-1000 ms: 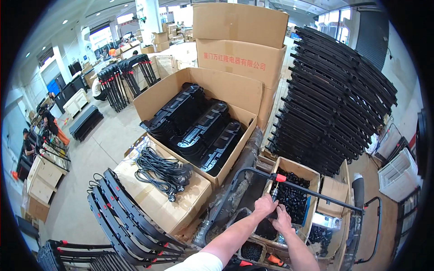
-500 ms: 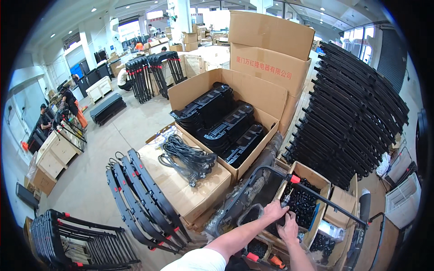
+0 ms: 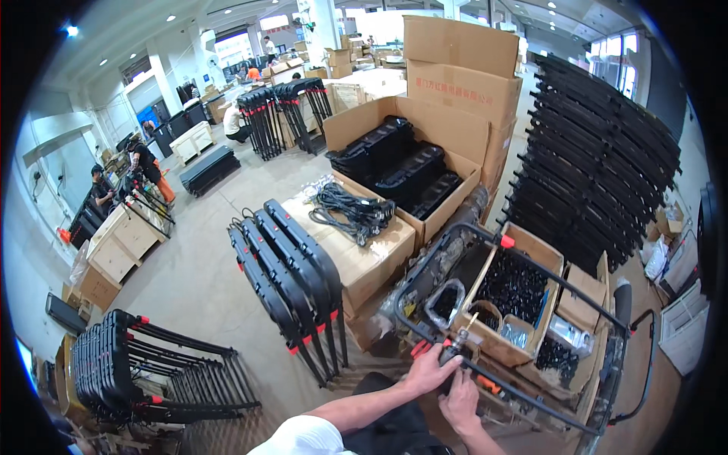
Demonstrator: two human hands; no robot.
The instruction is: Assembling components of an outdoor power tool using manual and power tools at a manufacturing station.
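Observation:
My left hand (image 3: 428,370) closes round the dark body of a power driver (image 3: 453,350), whose thin shiny bit points up and away from me. Just right of it, my right hand (image 3: 459,399) is wrapped round the tool's lower dark part, mostly hidden by my fingers. Both hands are over the near side of a black tubular frame (image 3: 565,282) with red fittings, which lies across the bench. Past the bit stands a cardboard box (image 3: 491,343) of small black parts (image 3: 513,284), with a clear bag of small pieces (image 3: 516,332) in its near end.
An orange-and-black tool (image 3: 489,385) lies near my right hand. Left of the bench, black cables (image 3: 353,208) rest on a carton (image 3: 379,265), beside upright black frames (image 3: 284,280). Stacked black bars (image 3: 599,167) rise at the right. Other people (image 3: 144,163) work far left.
Both hands have drawn back toward me with the driver, from over the box of black parts to the frame's near side. The whole view has shifted too.

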